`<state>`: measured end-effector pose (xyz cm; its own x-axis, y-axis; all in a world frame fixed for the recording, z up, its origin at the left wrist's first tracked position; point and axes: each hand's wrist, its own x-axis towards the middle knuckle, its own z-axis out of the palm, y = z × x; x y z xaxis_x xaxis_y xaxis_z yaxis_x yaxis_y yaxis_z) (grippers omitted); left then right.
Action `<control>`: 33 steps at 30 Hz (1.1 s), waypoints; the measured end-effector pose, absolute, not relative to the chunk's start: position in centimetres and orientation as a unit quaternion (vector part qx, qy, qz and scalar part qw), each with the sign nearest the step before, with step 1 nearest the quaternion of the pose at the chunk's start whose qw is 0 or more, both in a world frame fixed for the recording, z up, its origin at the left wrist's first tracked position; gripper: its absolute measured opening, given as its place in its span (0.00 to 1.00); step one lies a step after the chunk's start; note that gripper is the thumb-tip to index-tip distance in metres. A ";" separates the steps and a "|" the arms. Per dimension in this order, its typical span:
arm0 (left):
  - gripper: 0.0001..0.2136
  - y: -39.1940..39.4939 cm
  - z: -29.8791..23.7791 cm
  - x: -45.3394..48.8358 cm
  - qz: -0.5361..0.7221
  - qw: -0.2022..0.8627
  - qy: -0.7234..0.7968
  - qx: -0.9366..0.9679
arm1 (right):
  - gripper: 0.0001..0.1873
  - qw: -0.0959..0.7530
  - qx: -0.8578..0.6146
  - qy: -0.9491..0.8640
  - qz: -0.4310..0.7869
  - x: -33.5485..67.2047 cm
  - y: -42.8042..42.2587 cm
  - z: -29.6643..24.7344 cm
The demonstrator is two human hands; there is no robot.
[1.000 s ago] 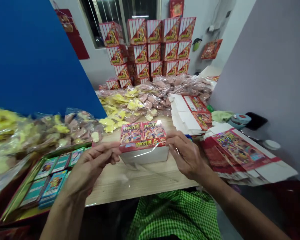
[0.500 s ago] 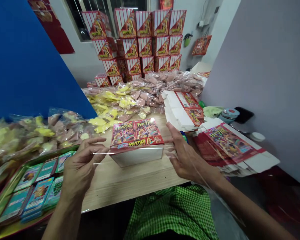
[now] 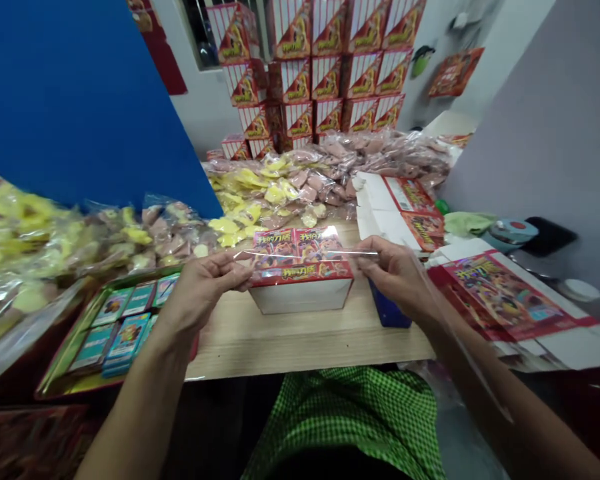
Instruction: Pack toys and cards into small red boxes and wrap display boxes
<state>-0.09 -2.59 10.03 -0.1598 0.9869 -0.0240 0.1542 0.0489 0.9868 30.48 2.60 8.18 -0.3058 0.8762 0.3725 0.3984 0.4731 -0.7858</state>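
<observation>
A red printed card box (image 3: 303, 293) with a plain white front side sits on the wooden table between my hands. A thin strip of clear plastic film (image 3: 325, 253), which looks like tape, is stretched level across its top. My left hand (image 3: 213, 280) pinches the strip's left end beside the box's left edge. At the right edge my right hand (image 3: 393, 270) pinches the other end. More clear film trails along my right forearm. I cannot tell whether the strip touches the box.
Card packs fill a green-gold tray (image 3: 55, 360) at left. Bagged yellow and pink pieces (image 3: 300, 187) lie behind. Flattened cartons (image 3: 510, 293) and a blue container (image 3: 393, 310) are at right. Stacked red boxes (image 3: 325, 73) stand at the back. A blue panel (image 3: 90, 100) borders the left.
My hands have come up to the level of the box top, fingers now pinched and the film drawn straight. The view has turned left and down, uncovering the blue container.
</observation>
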 end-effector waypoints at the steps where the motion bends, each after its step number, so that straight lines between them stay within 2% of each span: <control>1: 0.18 -2.4 10.1 -0.2 0.483 0.427 0.590 0.487 | 0.07 0.402 -0.428 -0.753 0.298 30.6 2.9 7.9; 5: 0.13 -1.6 9.9 -0.7 0.470 0.425 0.587 0.504 | 0.10 0.358 -0.462 -0.758 0.291 30.6 3.8 7.2; 9: 0.12 -1.3 9.7 -1.0 0.461 0.437 0.585 0.504 | 0.16 0.340 -0.502 -0.757 0.244 30.3 3.9 7.5; 16: 0.17 -0.7 9.1 -1.2 0.430 0.423 0.622 0.499 | 0.23 0.296 -0.529 -0.759 0.238 30.0 4.5 7.2; 21: 0.21 -0.4 8.8 -1.5 0.404 0.393 0.648 0.513 | 0.24 0.290 -0.531 -0.757 0.246 30.1 4.3 7.1; 33: 0.20 -0.1 7.8 -2.7 0.385 0.465 0.600 0.525 | 0.24 0.281 -0.534 -0.731 0.318 30.4 4.8 5.9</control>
